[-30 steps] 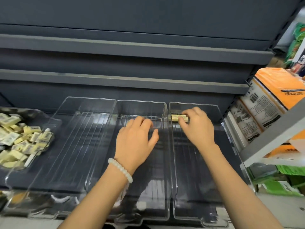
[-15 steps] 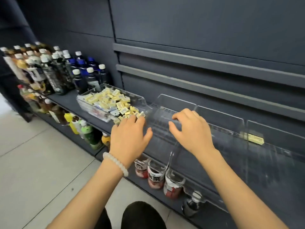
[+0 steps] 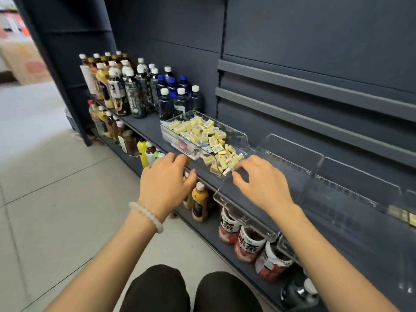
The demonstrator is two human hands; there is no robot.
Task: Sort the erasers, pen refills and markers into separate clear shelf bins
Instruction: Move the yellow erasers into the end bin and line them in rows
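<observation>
A dark shelf (image 3: 144, 128) carries a clear supply bin (image 3: 242, 140) heaped with small yellow erasers (image 3: 203, 134); the bin's long axis runs from the shelf's back wall toward the front edge, its open near end pointing at the person. The erasers lie jumbled, pointing every way, a few spilled at the near lip. The left hand (image 3: 165, 183) hovers just before the bin's front corner, fingers loosely spread and gripping nothing; a pale bead bracelet (image 3: 146, 216) circles its wrist. The right hand (image 3: 262, 182) reaches toward the bin's near end, its fingers slightly curled and parted, fingertips close to the outermost erasers; whether they touch one cannot be told. To the right of the supply bin stand empty clear bins (image 3: 290, 163) side by side, their long axes likewise running front to back. At the far right edge, a yellow eraser (image 3: 408, 218) lies near the back of one of these bins, blurred. Bottled drinks (image 3: 135, 91) stand upright in rows at the shelf's left end, and more bottles (image 3: 247, 242) fill the lower shelf. Dark-trousered knees (image 3: 191, 291) show at the bottom.
</observation>
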